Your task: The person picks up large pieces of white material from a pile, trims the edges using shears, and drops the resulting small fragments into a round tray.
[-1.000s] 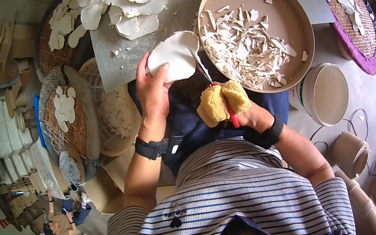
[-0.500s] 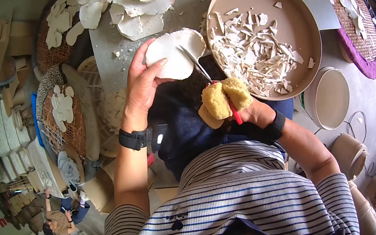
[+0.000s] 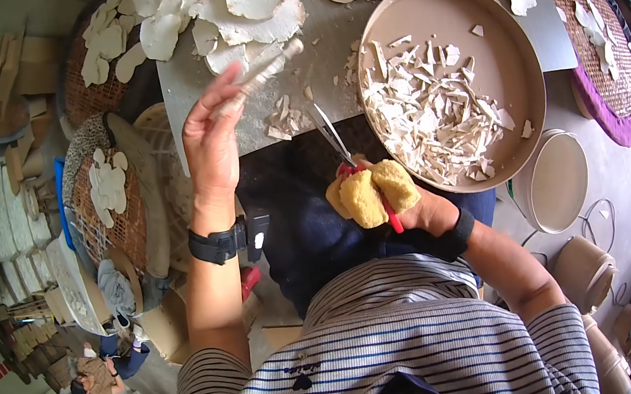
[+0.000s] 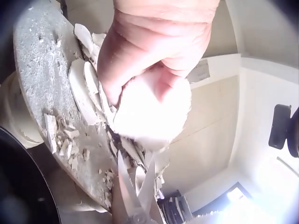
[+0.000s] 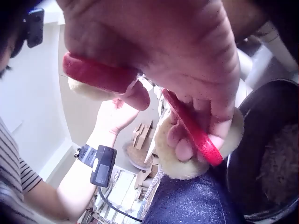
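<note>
My left hand (image 3: 213,151) pinches a flat white piece with a rough rim (image 3: 266,74), blurred and seen nearly edge-on in the head view. From the left wrist the white piece (image 4: 152,112) shows its broad face, with the thumb against it. My right hand (image 3: 433,212) grips red-handled scissors (image 3: 332,134), fingers through the handle loops (image 5: 194,128). Yellow sponge padding (image 3: 364,199) wraps these handles. The scissor blades (image 4: 135,191) stand apart, pointing toward the table, with the white piece beyond their tips. A small heap of white scraps (image 3: 286,121) lies at the table's near edge.
A round tan tray (image 3: 515,92) full of white scraps sits at the right. Large white pieces (image 3: 256,19) pile along the back of the grey table (image 3: 194,117). A white bucket (image 3: 560,185) stands right of the lap; woven trays (image 3: 117,230) lie left. Another person (image 3: 99,375) is farther off.
My left hand has moved left, away from the scissors, and turned the white piece from face-up to nearly edge-on. Scraps now show at the table edge. The right hand still holds the scissors.
</note>
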A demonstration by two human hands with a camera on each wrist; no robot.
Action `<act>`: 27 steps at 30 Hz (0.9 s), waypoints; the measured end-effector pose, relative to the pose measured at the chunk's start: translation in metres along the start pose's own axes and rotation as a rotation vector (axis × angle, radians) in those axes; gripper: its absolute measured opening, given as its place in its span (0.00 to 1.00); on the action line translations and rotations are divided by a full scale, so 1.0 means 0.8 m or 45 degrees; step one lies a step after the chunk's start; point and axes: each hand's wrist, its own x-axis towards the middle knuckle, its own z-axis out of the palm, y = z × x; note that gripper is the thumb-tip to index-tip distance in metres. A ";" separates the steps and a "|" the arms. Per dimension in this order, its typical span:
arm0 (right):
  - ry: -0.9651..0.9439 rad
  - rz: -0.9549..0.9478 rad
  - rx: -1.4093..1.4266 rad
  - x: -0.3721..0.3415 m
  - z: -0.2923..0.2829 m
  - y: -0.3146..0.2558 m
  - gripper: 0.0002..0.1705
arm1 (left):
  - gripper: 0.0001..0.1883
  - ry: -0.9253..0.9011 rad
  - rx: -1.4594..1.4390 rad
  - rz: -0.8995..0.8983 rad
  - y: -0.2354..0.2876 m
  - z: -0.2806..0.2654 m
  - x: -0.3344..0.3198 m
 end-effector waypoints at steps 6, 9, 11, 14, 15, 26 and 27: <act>0.097 0.309 0.666 0.012 0.017 -0.005 0.18 | 0.11 -0.069 0.996 0.684 -0.015 0.026 -0.011; 0.008 0.038 0.139 0.012 0.026 -0.021 0.18 | 0.11 -0.131 1.056 0.680 -0.031 0.022 -0.018; -0.026 -0.055 0.226 0.010 0.033 -0.025 0.17 | 0.12 -0.140 1.072 0.695 -0.037 0.021 -0.017; -0.266 0.129 1.651 0.016 0.032 -0.027 0.16 | 0.11 -0.121 1.045 0.706 -0.043 0.022 -0.012; -0.141 0.105 1.297 0.017 0.029 -0.022 0.16 | 0.11 -0.118 1.068 0.715 -0.044 0.021 -0.010; -0.009 -0.142 -0.701 0.003 0.030 -0.063 0.19 | 0.21 0.234 0.258 -0.044 -0.024 0.028 -0.025; -0.045 -0.153 -0.802 -0.001 0.029 -0.060 0.19 | 0.22 0.173 0.216 -0.144 -0.019 0.028 -0.032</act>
